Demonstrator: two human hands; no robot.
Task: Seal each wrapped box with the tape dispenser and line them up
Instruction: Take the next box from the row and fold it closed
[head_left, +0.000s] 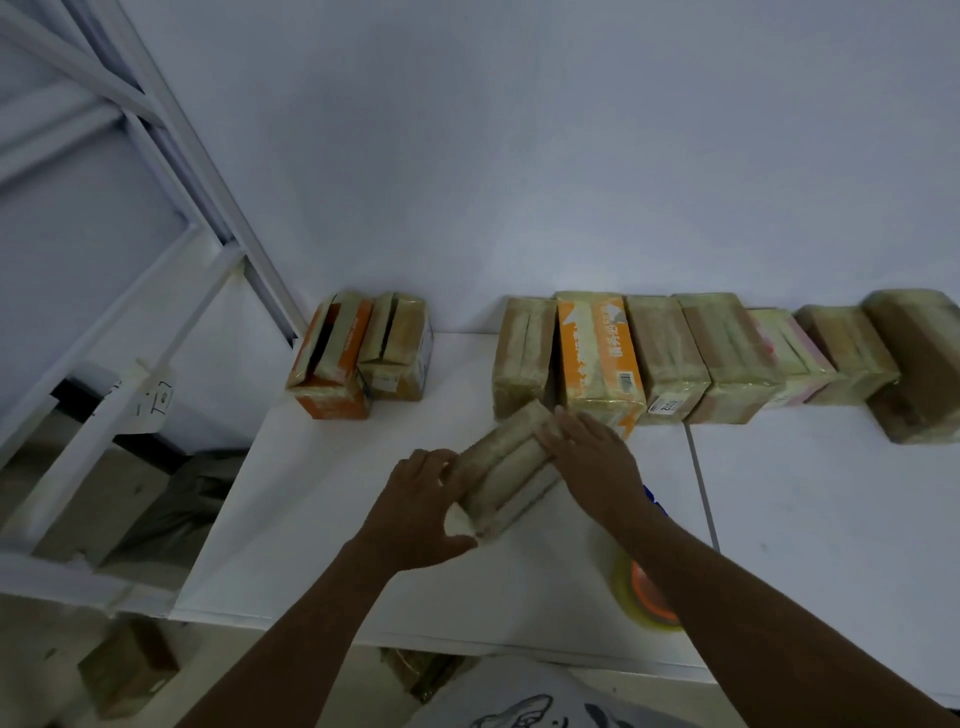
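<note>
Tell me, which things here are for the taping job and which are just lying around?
For the job: the box in hand, gripped by the left hand with the right hand flat on it; the tape roll; the row of wrapped boxes by the wall; the two open-flapped boxes.
Lying about: the cartons on the floor; the white frame; the paper tag on it.

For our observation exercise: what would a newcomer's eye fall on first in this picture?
First, at the centre of the white table, the left hand gripping a wrapped box while the right hand rests flat on it. Then the bright orange box in the row of wrapped boxes along the back edge.
</note>
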